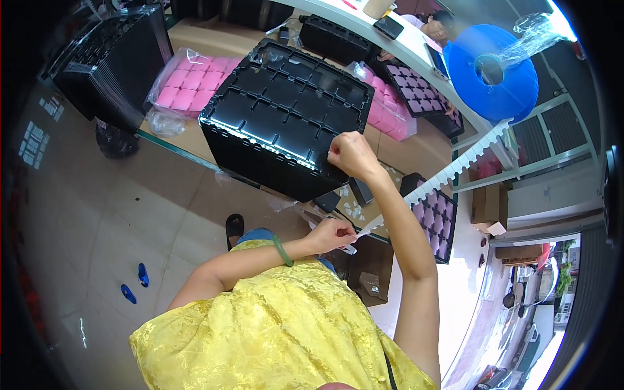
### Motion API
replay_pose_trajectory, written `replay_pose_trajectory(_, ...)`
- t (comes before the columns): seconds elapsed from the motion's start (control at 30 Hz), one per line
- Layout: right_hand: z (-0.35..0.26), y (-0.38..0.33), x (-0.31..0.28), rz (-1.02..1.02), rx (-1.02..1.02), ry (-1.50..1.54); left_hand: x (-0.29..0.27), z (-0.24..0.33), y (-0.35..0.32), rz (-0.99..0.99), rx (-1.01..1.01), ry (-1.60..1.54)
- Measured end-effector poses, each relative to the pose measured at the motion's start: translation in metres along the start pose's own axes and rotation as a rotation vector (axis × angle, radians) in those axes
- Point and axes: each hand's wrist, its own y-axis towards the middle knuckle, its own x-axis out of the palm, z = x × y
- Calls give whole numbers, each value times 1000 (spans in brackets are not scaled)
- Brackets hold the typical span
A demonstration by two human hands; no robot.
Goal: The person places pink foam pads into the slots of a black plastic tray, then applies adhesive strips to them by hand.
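Note:
A stack of black plastic trays [286, 107] with square compartments stands on the table in front of me. My right hand [353, 155] is closed at its near right corner, fingertips curled against the top tray's edge; anything in them is hidden. Lower down, my left hand [330, 236], below a green bangle [282, 251], pinches a white strip [372, 225]. From there the notched white strip [448, 174] passes behind my right forearm and rises to a big blue reel [458, 71] at the upper right.
Wrapped pink blocks [195, 81] lie left of the stack, beside more nested black trays [120, 65]. Trays of purple pieces [432, 218] stand at the right. White scraps [354, 211] litter the table near my hands. A cardboard box [370, 266] sits below. Another person [435, 27] is beyond the white counter.

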Motion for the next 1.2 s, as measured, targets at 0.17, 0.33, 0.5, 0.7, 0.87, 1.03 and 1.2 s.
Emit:
replay_pose_trajectory(0.17, -39, -71, -44, 117, 168, 387, -1, -11, -1, 45, 20, 71)
replay_pose_trajectory(0.33, -45, -223, -69, -357, 738, 529, -13, -11, -6, 112, 51, -45)
replay_pose_trajectory(0.5, -31, -239, 2, 311, 797, 680, -14, -13, -5, 155, 27, -45)
replay_pose_trajectory(0.7, -20, -233, 39, 258, 828, 1016, -8, -10, -9, 173, 43, -113)
replay_pose_trajectory(0.87, -58, -227, -18, 270, 796, 756, -20, -21, -7, 268, 57, -91)
replay_pose_trajectory(1.03, -36, -113, -91, 217, 351, 413, -24, -26, -3, 163, -48, -255)
replay_pose_trajectory(1.2, 63, 60, -64, 98, 377, -152, -17, -27, 3, -5, -38, -276)
